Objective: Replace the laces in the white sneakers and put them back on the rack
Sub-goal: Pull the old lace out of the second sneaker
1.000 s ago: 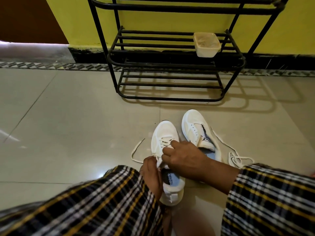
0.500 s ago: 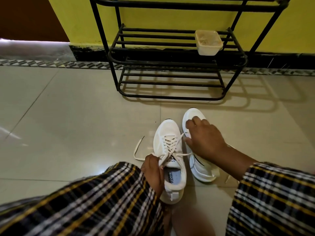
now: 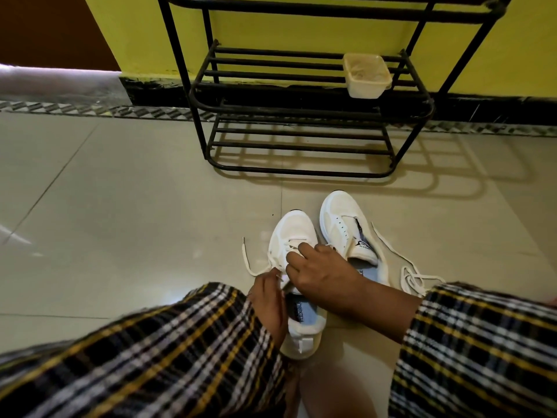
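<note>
Two white sneakers stand on the floor tiles in front of me. The near sneaker [image 3: 294, 236] is partly laced; its lace [image 3: 250, 265] trails off to the left. My left hand [image 3: 268, 300] pinches that lace at the shoe's left side. My right hand [image 3: 316, 271] lies over the tongue with fingers curled on the lacing; what they hold is hidden. The far sneaker [image 3: 343, 221] has bare eyelets and an open tongue. A loose white lace [image 3: 413, 276] lies on the floor to its right. The black metal rack [image 3: 301, 113] stands against the yellow wall.
A cream plastic tub [image 3: 366, 75] sits on the rack's middle shelf at the right. My plaid sleeves fill the bottom of the view. Glossy floor tiles [image 3: 135, 221] spread to the left, and a dark doorway is at the top left.
My right hand came off the far sneaker and returned to the near sneaker's lacing. The far sneaker stands uncovered again, the loose lace visible beside it. My left hand stayed on the lace.
</note>
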`<action>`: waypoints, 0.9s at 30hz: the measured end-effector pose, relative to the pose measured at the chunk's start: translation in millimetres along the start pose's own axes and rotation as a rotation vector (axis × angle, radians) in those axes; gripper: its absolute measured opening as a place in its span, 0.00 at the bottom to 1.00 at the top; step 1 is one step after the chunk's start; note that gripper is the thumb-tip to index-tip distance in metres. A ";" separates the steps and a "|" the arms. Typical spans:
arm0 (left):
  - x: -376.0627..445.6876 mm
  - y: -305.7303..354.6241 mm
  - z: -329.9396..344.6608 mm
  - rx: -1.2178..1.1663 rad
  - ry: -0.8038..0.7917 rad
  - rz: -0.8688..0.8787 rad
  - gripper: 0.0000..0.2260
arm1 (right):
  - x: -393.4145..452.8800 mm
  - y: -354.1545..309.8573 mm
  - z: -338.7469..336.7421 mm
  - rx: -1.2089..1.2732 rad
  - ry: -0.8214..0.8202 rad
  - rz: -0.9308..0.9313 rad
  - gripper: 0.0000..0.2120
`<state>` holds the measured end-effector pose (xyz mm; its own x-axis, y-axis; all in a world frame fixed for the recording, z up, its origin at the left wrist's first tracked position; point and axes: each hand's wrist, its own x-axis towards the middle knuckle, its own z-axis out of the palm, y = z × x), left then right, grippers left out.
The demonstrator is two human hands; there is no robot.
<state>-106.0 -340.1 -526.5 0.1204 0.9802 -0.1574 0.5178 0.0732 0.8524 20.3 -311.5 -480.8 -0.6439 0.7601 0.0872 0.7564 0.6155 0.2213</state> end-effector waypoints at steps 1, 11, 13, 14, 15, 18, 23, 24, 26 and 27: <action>-0.3 -3.0 0.8 0.042 0.010 0.015 0.14 | 1.3 0.6 -0.5 0.020 -0.011 -0.030 0.05; -1.5 1.7 -8.9 0.245 0.041 0.154 0.28 | -7.1 20.4 -12.7 0.321 -0.333 0.099 0.11; -0.4 2.4 -12.9 0.283 -0.013 0.112 0.19 | -5.4 31.9 -21.6 0.446 -0.483 0.244 0.15; -1.4 -3.2 -11.5 0.306 -0.070 0.103 0.18 | -3.9 39.7 -26.5 0.498 -0.529 0.325 0.14; -1.6 -9.7 -9.7 0.368 -0.078 0.153 0.18 | -3.3 48.1 -31.3 0.509 -0.541 0.408 0.12; -3.3 -7.8 -9.5 0.354 -0.021 0.233 0.25 | -5.0 67.7 -40.4 0.324 -0.322 0.639 0.07; 2.7 -6.2 -13.7 0.314 0.071 0.244 0.33 | -2.4 47.3 -34.5 0.390 -0.296 0.622 0.14; 7.0 -10.3 -14.9 0.355 0.050 0.270 0.30 | -1.1 37.9 -29.5 0.414 -0.358 0.582 0.16; 14.9 -10.5 -18.5 0.413 0.029 0.292 0.23 | -1.0 22.4 -18.9 0.447 -0.435 0.516 0.18; 17.8 -9.2 -19.8 0.416 0.001 0.287 0.21 | -1.7 17.5 -14.7 0.476 -0.446 0.513 0.17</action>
<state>-125.3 -319.7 -527.3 0.3066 0.9503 0.0543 0.7579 -0.2783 0.5901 33.0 -305.0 -462.9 -0.1753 0.9201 -0.3501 0.9761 0.1160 -0.1840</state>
